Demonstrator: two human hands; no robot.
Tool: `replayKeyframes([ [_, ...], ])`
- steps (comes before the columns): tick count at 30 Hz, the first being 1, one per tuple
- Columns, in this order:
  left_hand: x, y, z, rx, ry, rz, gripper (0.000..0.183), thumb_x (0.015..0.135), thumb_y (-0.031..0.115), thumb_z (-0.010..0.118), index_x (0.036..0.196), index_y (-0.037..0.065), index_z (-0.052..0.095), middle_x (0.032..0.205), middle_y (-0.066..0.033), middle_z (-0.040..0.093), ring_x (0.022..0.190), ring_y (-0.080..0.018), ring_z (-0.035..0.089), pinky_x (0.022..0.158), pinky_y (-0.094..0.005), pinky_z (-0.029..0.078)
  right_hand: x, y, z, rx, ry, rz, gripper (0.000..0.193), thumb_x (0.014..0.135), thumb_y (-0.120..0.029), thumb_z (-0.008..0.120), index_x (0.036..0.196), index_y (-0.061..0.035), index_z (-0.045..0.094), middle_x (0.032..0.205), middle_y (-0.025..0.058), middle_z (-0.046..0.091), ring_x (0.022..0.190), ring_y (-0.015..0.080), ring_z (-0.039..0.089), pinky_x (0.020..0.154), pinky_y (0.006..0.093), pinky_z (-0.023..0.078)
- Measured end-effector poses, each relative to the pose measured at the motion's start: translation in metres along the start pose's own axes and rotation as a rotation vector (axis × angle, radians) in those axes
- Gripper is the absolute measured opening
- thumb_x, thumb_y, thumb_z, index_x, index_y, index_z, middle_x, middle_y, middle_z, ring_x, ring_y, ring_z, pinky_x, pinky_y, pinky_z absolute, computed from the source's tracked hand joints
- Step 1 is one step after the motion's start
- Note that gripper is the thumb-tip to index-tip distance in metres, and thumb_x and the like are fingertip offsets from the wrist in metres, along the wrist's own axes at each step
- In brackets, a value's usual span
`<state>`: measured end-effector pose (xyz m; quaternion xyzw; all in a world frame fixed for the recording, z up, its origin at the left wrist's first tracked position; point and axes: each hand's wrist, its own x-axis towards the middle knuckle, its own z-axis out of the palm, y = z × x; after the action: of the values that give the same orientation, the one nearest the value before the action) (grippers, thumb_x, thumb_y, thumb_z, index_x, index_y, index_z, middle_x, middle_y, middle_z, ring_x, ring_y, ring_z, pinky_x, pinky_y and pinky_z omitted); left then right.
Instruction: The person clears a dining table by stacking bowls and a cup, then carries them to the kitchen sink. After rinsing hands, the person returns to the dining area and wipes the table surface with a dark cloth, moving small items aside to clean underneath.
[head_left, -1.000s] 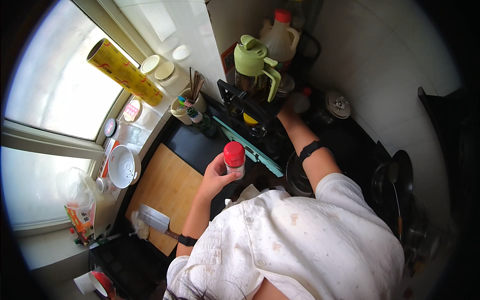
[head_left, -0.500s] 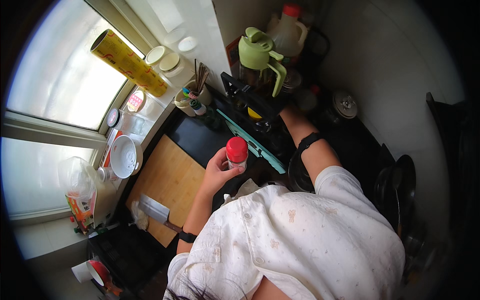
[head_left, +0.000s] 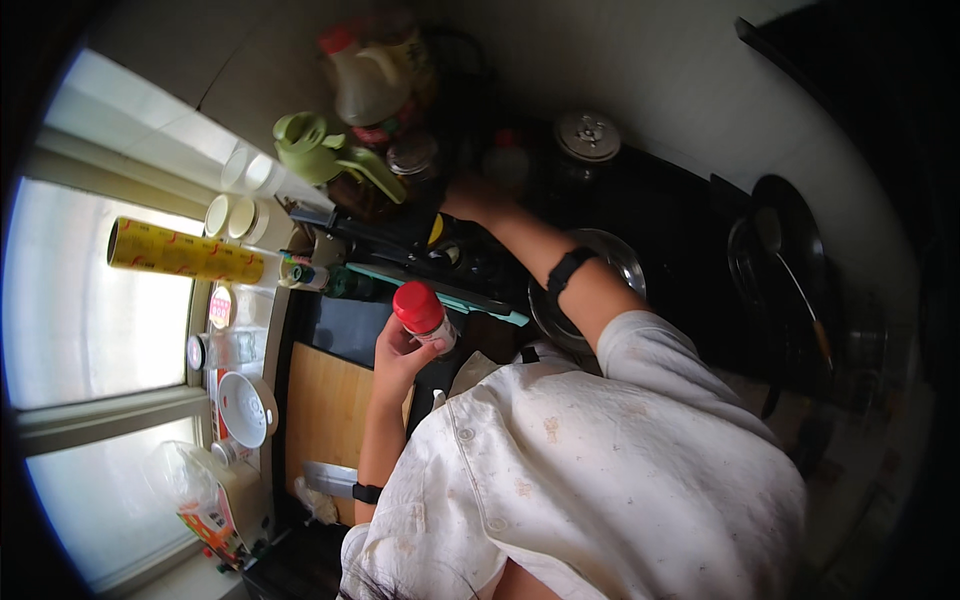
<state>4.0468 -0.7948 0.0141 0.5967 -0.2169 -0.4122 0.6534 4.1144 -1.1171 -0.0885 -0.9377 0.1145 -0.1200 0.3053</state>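
Observation:
My left hand (head_left: 403, 352) is wrapped round a small clear shaker bottle with a red cap (head_left: 418, 307), held tilted above the dark counter. My right hand (head_left: 472, 200) reaches out to the back, beside a dark rack and a jar with a metal lid (head_left: 413, 155). Its fingers are dark and blurred, so I cannot make out what they touch. A pitcher with a green lid and handle (head_left: 310, 150) stands left of that hand. Under my right forearm is a shiny metal bowl or pan (head_left: 625, 262). A teal board (head_left: 480, 308) leans beyond the shaker bottle.
A wooden cutting board (head_left: 330, 400) with a cleaver (head_left: 330, 478) lies at the left. Along the window sill are a yellow patterned tube (head_left: 185, 250), a white strainer (head_left: 247, 409) and several jars. A dark pan (head_left: 785, 230) with a ladle is at the right.
The view has turned, so the window and sill look straighter and the back items sit further left. My right hand has shifted from behind the rack toward the jars. The left still holds the shaker bottle.

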Motion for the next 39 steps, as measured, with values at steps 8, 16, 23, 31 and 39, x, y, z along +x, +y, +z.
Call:
replayKeyframes([
  [8, 0.001, 0.007, 0.012, -0.001, 0.012, 0.054, 0.064, 0.083, 0.006, 0.087, 0.139, 0.001, 0.057, 0.130, -0.0097, 0.069, 0.118, -0.0203, 0.067, 0.102, -0.0359, 0.052, 0.046, 0.027, 0.061, -0.146, 0.053, -0.055, 0.035, 0.079, -0.028, 0.081, 0.107, -0.0058, 0.079, 0.112, 0.0183, 0.076, 0.108, 0.0352, 0.073, 0.094, 0.0494, 0.057],
  [16, -0.010, 0.014, 0.005, 0.046, 0.024, 0.033, 0.063, 0.083, 0.004, 0.086, 0.139, 0.002, 0.057, 0.131, -0.0084, 0.069, 0.117, -0.0193, 0.067, 0.101, -0.0350, 0.053, 0.066, 0.047, 0.085, -0.188, 0.086, -0.076, 0.033, 0.082, -0.021, 0.078, 0.111, -0.0049, 0.078, 0.113, 0.0194, 0.076, 0.110, 0.0366, 0.072, 0.095, 0.0491, 0.057],
  [23, -0.007, 0.010, 0.008, 0.031, 0.046, 0.055, 0.063, 0.083, 0.003, 0.086, 0.139, 0.003, 0.057, 0.129, -0.0069, 0.069, 0.117, -0.0181, 0.066, 0.101, -0.0340, 0.053, 0.024, 0.009, 0.041, -0.036, 0.305, -0.183, 0.035, 0.083, -0.008, 0.072, 0.117, -0.0046, 0.075, 0.116, 0.0193, 0.074, 0.110, 0.0380, 0.071, 0.100, 0.0477, 0.055],
  [31, 0.007, 0.015, 0.030, 0.070, -0.058, -0.026, 0.068, 0.085, 0.005, 0.086, 0.145, 0.004, 0.054, 0.131, -0.0051, 0.067, 0.120, -0.0177, 0.065, 0.103, -0.0363, 0.054, -0.130, -0.059, -0.098, 0.262, 0.285, 0.121, 0.033, 0.089, -0.017, 0.079, 0.119, -0.0051, 0.073, 0.109, 0.0104, 0.075, 0.081, 0.0225, 0.070, 0.074, 0.0328, 0.057],
  [39, 0.035, 0.023, 0.064, 0.188, -0.116, -0.032, 0.064, 0.088, 0.012, 0.086, 0.144, 0.004, 0.056, 0.129, -0.0048, 0.067, 0.115, -0.0144, 0.065, 0.096, -0.0316, 0.056, -0.182, -0.105, -0.163, 0.639, -0.108, -0.038, 0.060, 0.076, -0.040, 0.092, 0.117, -0.0006, 0.071, 0.098, 0.0061, 0.070, 0.076, 0.0129, 0.062, 0.067, 0.0291, 0.052],
])
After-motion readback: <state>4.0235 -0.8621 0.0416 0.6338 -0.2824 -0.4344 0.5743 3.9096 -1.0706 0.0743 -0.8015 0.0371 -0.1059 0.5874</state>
